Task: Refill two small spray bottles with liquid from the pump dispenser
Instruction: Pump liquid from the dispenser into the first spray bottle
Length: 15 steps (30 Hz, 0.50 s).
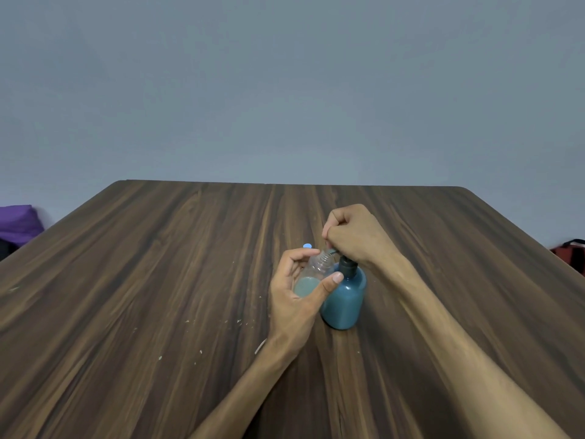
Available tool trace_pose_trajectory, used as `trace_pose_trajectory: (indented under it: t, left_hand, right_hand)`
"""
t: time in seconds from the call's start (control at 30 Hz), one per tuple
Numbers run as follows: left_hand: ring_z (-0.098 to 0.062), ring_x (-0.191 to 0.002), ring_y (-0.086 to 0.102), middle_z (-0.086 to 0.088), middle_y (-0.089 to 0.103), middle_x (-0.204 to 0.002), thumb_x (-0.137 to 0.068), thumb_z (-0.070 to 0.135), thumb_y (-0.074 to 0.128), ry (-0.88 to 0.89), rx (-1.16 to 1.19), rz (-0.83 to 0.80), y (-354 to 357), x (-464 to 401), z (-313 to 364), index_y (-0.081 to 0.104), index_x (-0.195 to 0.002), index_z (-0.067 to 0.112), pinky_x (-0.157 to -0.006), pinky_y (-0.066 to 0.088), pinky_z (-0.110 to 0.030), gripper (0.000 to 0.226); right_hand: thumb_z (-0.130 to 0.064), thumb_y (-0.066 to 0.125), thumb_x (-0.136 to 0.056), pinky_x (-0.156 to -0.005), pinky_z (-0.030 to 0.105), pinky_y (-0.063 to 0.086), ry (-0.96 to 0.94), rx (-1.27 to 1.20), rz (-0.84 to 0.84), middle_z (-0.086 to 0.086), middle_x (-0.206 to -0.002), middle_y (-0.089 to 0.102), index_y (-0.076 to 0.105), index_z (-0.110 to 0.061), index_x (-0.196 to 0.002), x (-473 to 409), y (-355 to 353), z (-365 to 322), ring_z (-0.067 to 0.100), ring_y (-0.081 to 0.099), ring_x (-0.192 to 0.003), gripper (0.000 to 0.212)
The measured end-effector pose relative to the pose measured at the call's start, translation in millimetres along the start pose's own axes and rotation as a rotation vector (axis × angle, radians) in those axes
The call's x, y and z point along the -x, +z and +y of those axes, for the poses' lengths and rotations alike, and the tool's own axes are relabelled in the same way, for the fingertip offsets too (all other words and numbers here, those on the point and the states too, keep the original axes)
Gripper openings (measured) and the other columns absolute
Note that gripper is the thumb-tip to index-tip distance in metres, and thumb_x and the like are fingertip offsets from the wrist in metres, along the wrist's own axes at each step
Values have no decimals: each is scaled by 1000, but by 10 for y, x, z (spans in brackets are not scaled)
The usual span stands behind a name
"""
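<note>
A blue pump dispenser (pixel 343 301) with a dark collar stands on the wooden table (pixel 158 280). My right hand (pixel 357 236) sits on top of its pump head, fingers curled over it, and hides most of the head; only the spout tip shows. My left hand (pixel 296 293) grips a small clear spray bottle (pixel 316 274), uncapped, tilted with its threaded neck right at the spout. Pale liquid fills the bottle's lower part. A small light-blue object (pixel 307 246) lies just behind the left hand's fingers; I cannot tell what it is.
White specks (pixel 240 321) dot the table left of and in front of my left wrist. A purple bundle (pixel 17 221) sits off the table's left edge and a red-black bag (pixel 573 253) off the right edge. A plain grey wall stands behind.
</note>
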<state>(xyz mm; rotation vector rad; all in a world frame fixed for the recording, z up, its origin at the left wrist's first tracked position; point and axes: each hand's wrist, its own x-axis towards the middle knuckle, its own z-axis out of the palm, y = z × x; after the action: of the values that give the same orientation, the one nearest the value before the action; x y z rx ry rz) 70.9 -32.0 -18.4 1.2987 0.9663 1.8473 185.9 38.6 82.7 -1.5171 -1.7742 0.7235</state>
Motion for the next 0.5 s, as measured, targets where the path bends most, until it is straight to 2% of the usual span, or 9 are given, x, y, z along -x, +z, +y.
trace_pose_trajectory:
  t: [0.1,0.23,0.3,0.4,0.5]
  left_hand:
    - [-22,-114,71,2,73,-116,-75,32,88,6,-8,-5,-7,-9,6,67,-114,21,-97,57,-30,46]
    - [-15,-112,71,5,72,-114,-76,18,89,3,-14,-15,-11,1,8,67,-114,18,-95,55,-23,44]
    - [-10,-112,70,6,72,-114,-75,17,88,1,-18,-13,-4,-2,10,66,-113,18,-95,54,-21,44]
    - [-22,-115,70,-4,71,-118,-76,26,90,-7,8,-5,-18,-14,7,67,-116,18,-97,57,-30,47]
    - [-24,-114,71,-1,72,-117,-76,25,90,-16,10,-3,-22,2,12,67,-115,18,-95,58,-29,46]
  right_hand:
    - [0,46,-76,-56,26,43,18,8,12,8,-65,68,69,0,-76,8,62,37,16,53,-58,23]
    - [1,46,-77,-59,27,47,6,4,-34,-5,-58,68,70,-8,-69,-5,13,5,12,59,-60,27]
    - [0,46,-76,-58,27,48,-2,-7,-19,-6,-57,68,70,-6,-70,-33,-17,-8,10,59,-57,25]
    - [1,46,-77,-55,26,44,27,-8,-18,-4,-56,63,69,-1,-74,-13,57,35,14,52,-54,23]
    - [0,46,-77,-56,25,44,24,24,-16,-2,-60,66,70,-2,-76,5,52,25,14,54,-56,24]
